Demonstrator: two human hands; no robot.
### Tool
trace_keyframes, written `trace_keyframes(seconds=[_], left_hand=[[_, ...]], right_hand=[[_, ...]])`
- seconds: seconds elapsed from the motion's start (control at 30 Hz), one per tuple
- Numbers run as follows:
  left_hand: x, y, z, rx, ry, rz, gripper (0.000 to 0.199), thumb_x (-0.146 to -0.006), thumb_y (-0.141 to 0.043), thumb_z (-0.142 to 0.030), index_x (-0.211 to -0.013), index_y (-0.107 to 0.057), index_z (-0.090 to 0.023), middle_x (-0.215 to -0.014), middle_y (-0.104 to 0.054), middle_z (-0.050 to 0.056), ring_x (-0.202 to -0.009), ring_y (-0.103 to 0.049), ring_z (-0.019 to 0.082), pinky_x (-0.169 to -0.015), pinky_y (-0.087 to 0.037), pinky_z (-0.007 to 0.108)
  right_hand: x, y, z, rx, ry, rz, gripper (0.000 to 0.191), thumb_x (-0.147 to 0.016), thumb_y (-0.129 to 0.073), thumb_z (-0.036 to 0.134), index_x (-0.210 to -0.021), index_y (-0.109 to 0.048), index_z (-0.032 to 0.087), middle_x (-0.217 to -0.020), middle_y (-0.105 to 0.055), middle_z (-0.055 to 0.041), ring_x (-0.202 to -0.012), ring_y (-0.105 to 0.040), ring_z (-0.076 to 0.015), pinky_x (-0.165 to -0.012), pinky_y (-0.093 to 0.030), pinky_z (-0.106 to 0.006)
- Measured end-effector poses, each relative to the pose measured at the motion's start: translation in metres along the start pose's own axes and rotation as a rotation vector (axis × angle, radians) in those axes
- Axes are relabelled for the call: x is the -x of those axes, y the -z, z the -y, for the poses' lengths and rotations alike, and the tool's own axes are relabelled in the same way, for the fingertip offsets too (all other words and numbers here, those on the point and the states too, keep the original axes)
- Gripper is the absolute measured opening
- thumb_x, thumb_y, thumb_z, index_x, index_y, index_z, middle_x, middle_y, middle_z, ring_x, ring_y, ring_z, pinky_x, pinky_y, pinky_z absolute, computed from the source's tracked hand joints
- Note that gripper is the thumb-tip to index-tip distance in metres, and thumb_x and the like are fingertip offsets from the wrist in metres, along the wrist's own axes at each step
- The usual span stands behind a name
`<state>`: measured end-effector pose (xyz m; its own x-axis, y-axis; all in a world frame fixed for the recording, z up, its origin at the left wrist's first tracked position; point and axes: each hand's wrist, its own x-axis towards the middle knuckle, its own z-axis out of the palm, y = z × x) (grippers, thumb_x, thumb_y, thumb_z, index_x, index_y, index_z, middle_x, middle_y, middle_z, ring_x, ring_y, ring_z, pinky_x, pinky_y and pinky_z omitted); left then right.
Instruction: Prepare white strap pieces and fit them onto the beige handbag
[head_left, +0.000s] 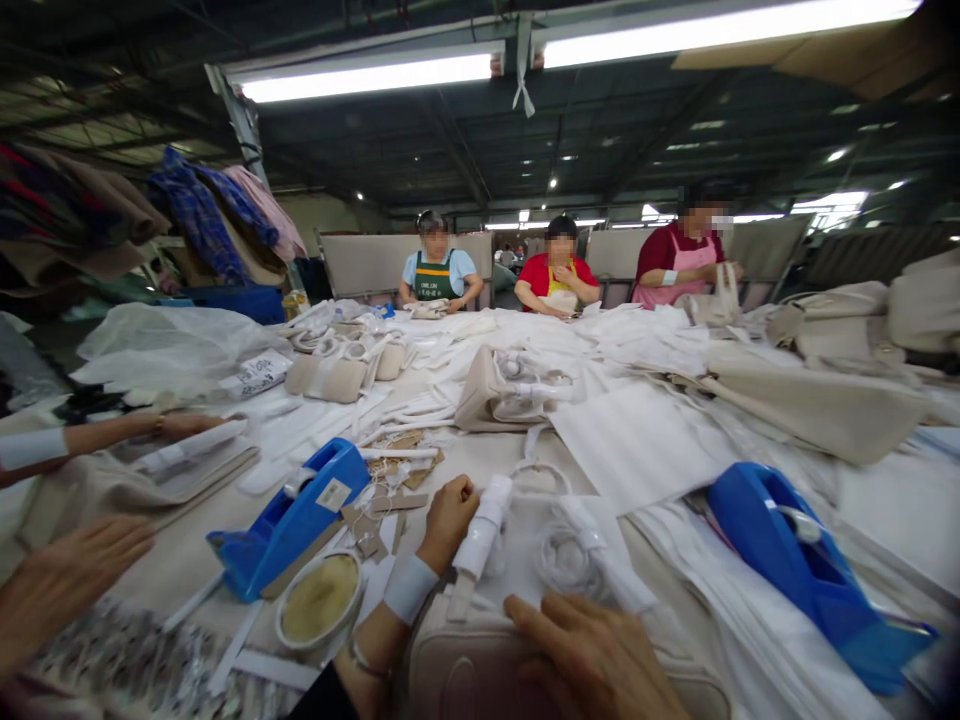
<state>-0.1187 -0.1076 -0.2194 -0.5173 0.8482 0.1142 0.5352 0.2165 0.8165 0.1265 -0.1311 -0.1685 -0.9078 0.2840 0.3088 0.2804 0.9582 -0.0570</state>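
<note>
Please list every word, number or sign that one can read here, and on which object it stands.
"OMLUN", as best it reads: green apron across the table; smaller line beneath too blurred.
Handwriting on white label by the clear plastic bag: not legible.
Pale sticker on left blue tape dispenser: too small to read.

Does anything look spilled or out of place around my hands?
No spill shows. The odd spot is the untidy brown scraps between the left blue tape dispenser and your left hand: they lie scattered at differing angles, some overlapping.
</note>
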Motion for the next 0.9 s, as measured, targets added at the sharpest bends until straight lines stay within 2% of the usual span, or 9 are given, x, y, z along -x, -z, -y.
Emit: trace_keyframes(seconds=[0.13,0.23,0.3,0.4,0.67,0.8,0.87,0.9], left_hand=[[0.001,-0.006,0.010,-0.070,0.023,-0.016,0.003,-0.074,-0.053,-0.019,-0.077,-0.052,-0.019,-0.067,-0.051,-0.002,-0.063,-0.048,0.015,-0.059,-0.034,0.026],[0.005,-0.006,0.010,-0.055,-0.057,-0.023,0.026,-0.074,-0.052,-0.017,-0.100,-0.055,-0.020,-0.092,-0.057,0.003,-0.083,-0.055,0.018,-0.073,-0.043,0.028],[0.005,-0.007,0.010,-0.037,-0.131,-0.001,0.037,-0.073,-0.053,-0.018,-0.110,-0.055,-0.020,-0.107,-0.057,0.006,-0.100,-0.055,0.021,-0.087,-0.043,0.033],[0.005,-0.008,0.012,-0.025,-0.196,0.025,0.039,-0.070,-0.056,-0.020,-0.109,-0.057,-0.019,-0.108,-0.059,0.007,-0.107,-0.052,0.027,-0.097,-0.038,0.039],[-0.001,-0.011,0.011,0.011,-0.181,0.015,0.025,-0.069,-0.053,-0.021,-0.093,-0.058,-0.020,-0.097,-0.061,0.007,-0.097,-0.055,0.026,-0.091,-0.042,0.040],[0.003,-0.004,0.006,0.039,-0.136,-0.050,0.034,-0.066,-0.055,-0.022,-0.100,-0.058,-0.018,-0.103,-0.060,0.010,-0.100,-0.054,0.027,-0.090,-0.043,0.043],[0.016,0.007,0.000,0.079,-0.116,-0.099,0.035,-0.073,-0.055,-0.028,-0.107,-0.057,-0.017,-0.112,-0.058,0.012,-0.103,-0.054,0.027,-0.089,-0.045,0.042],[0.027,0.015,-0.003,0.117,-0.109,-0.123,0.034,-0.078,-0.053,-0.032,-0.108,-0.056,-0.017,-0.114,-0.057,0.012,-0.104,-0.054,0.027,-0.089,-0.045,0.042]], right_hand=[[-0.001,0.000,0.001,-0.022,-0.033,-0.015,0.046,-0.071,-0.074,0.019,-0.111,-0.055,0.029,-0.078,-0.069,0.0034,-0.063,-0.067,-0.0199,-0.045,-0.029,-0.033],[-0.001,0.001,0.002,-0.024,-0.046,-0.024,0.048,-0.070,-0.076,0.021,-0.112,-0.055,0.030,-0.078,-0.069,0.0035,-0.065,-0.067,-0.0207,-0.045,-0.026,-0.034],[0.000,0.003,0.004,-0.019,-0.051,-0.024,0.048,-0.071,-0.076,0.023,-0.113,-0.055,0.030,-0.079,-0.069,0.0034,-0.066,-0.066,-0.0210,-0.046,-0.027,-0.034],[0.003,0.008,0.008,-0.012,-0.075,-0.024,0.050,-0.073,-0.075,0.024,-0.118,-0.053,0.028,-0.085,-0.069,0.0014,-0.072,-0.065,-0.0213,-0.052,-0.032,-0.033],[0.007,0.021,0.007,-0.090,-0.118,0.010,0.043,-0.082,-0.067,0.022,-0.122,-0.052,0.029,-0.089,-0.067,0.0018,-0.079,-0.063,-0.0201,-0.062,-0.036,-0.031],[0.007,0.023,0.005,-0.119,-0.127,0.024,0.048,-0.081,-0.069,0.026,-0.125,-0.050,0.029,-0.091,-0.067,0.0006,-0.083,-0.063,-0.0226,-0.065,-0.043,-0.032],[0.012,0.026,0.002,-0.138,-0.099,-0.046,0.048,-0.082,-0.067,0.023,-0.127,-0.050,0.028,-0.099,-0.067,-0.0019,-0.089,-0.063,-0.0240,-0.073,-0.048,-0.035],[0.016,0.028,-0.001,-0.152,-0.082,-0.121,0.046,-0.084,-0.064,0.019,-0.127,-0.050,0.027,-0.107,-0.066,-0.0040,-0.096,-0.062,-0.0246,-0.079,-0.049,-0.037]])
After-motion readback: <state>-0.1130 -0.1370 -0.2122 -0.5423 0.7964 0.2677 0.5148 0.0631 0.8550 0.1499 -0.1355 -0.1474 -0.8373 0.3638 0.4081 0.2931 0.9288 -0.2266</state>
